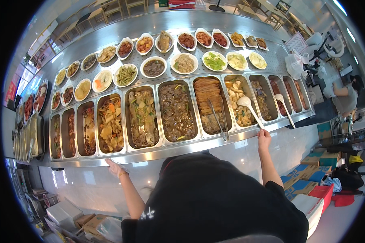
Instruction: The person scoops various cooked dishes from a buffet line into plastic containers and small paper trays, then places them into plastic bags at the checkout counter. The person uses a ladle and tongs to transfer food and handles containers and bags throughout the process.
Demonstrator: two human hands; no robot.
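My right hand (264,138) holds the handle end of a white serving spoon (252,109), whose bowl rests over a steel pan of mixed pieces in sauce (238,117). In a clear plastic glove, my left hand (115,167) is at the counter's front edge (94,160), below a pan of sliced vegetables (110,133); its fingers look extended and grip nothing visible. Between my hands stand pans of whole fish (141,118), dark stewed meat (177,115) and stacked meat slices (207,94). Metal tongs (218,118) lie in the last. A second white spoon (286,107) leans in a pan further right.
Behind the pans, white dishes of food (184,63) stand in rows on a perforated steel surface. A person (342,98) is at the counter's right end, near a white plastic bag (293,65). Cardboard boxes (301,176) lie on the floor to the right.
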